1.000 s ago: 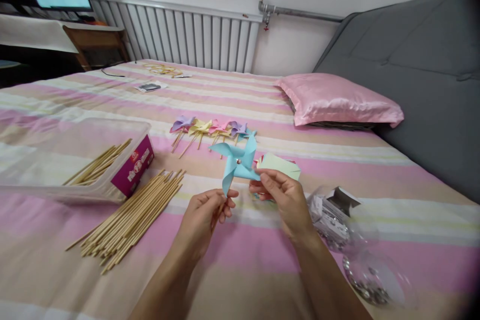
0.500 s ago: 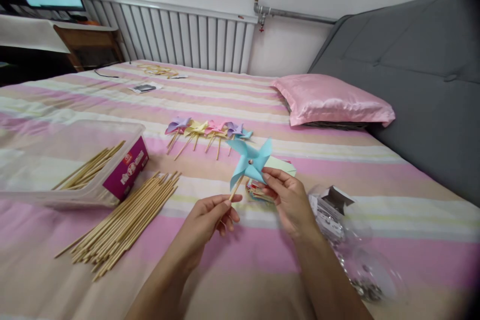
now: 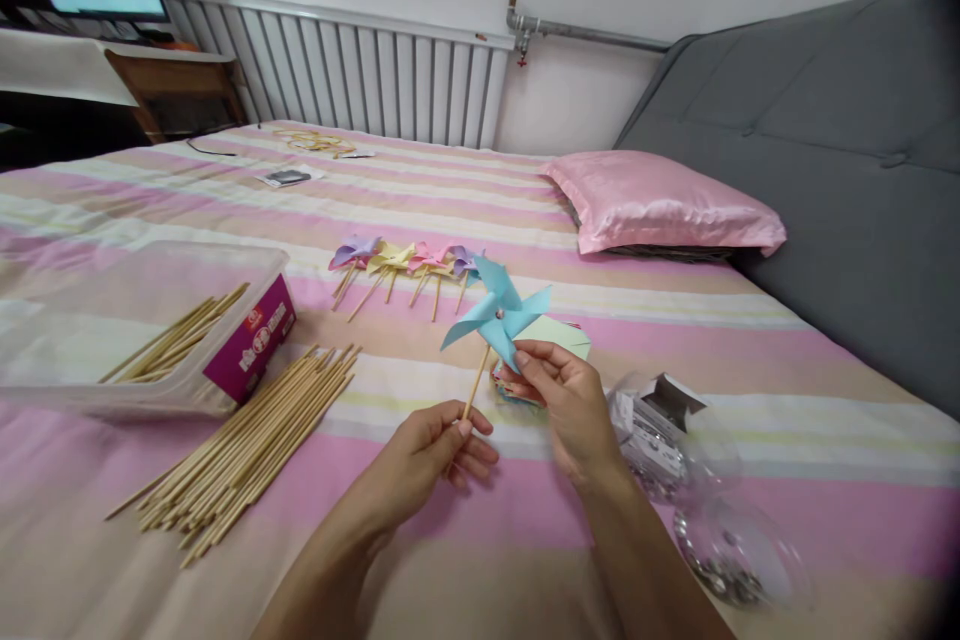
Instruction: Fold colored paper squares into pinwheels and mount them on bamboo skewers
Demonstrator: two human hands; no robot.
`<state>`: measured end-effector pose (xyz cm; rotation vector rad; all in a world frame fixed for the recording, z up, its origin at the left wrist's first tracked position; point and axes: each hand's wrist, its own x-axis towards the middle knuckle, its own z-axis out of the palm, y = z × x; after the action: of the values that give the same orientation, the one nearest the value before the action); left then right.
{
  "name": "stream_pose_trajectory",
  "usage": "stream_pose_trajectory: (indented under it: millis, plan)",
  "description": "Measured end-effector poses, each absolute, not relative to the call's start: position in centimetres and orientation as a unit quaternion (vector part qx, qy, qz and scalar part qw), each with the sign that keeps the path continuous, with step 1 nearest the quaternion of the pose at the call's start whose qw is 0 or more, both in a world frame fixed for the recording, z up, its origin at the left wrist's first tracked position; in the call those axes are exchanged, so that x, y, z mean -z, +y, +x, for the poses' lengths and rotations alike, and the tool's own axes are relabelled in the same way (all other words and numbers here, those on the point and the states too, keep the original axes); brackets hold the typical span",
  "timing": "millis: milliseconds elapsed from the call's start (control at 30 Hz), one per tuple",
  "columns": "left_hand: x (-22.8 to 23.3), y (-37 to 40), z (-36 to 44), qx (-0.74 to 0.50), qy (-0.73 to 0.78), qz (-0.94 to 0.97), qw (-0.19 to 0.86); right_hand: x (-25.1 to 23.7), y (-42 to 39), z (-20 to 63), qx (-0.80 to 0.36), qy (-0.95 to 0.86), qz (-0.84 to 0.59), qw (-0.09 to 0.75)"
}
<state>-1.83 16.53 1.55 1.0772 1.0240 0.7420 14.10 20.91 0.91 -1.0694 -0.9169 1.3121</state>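
Note:
A light blue paper pinwheel (image 3: 496,312) on a thin wooden stick is held up over the striped bedspread. My left hand (image 3: 431,455) pinches the bottom of the stick. My right hand (image 3: 561,400) has its fingertips on the lower blade of the pinwheel. Behind it, several finished pinwheels (image 3: 405,262) in purple, yellow and pink lie in a row on the bed. A small stack of coloured paper squares (image 3: 556,336) lies just past my right hand.
A loose pile of wooden sticks (image 3: 247,445) lies at the left, beside a clear plastic box (image 3: 135,325) holding more sticks. A clear bag and a lid with small metal pins (image 3: 705,505) sit at the right. A pink pillow (image 3: 660,200) lies further back.
The pinwheel has risen and moved right, away from my left hand, so more of its stick now shows. Its blades have turned. My right hand stays on a blade.

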Motion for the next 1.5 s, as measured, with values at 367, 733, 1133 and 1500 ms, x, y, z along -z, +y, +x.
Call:
stream_pose_trajectory:
  millis: [367, 733, 1133, 1500]
  plan:
    - [-1.2, 16.5, -2.1, -0.295, 0.454, 0.509, 0.669, -1.6, 21.3, 15.4, -0.339, -0.447, -0.463, 0.686]
    - [-1.0, 16.5, -2.1, -0.294, 0.434, 0.515, 0.678, -2.1, 21.2, 15.6, -0.320, -0.452, -0.429, 0.714]
    - [-1.2, 16.5, -2.0, -0.317, 0.434, 0.500, 0.679, -2.0, 21.2, 15.5, -0.340, -0.430, -0.425, 0.720]
    - [-1.1, 16.5, -2.1, -0.324, 0.434, 0.494, 0.680, -2.0, 21.2, 15.3, -0.353, -0.445, -0.449, 0.690]
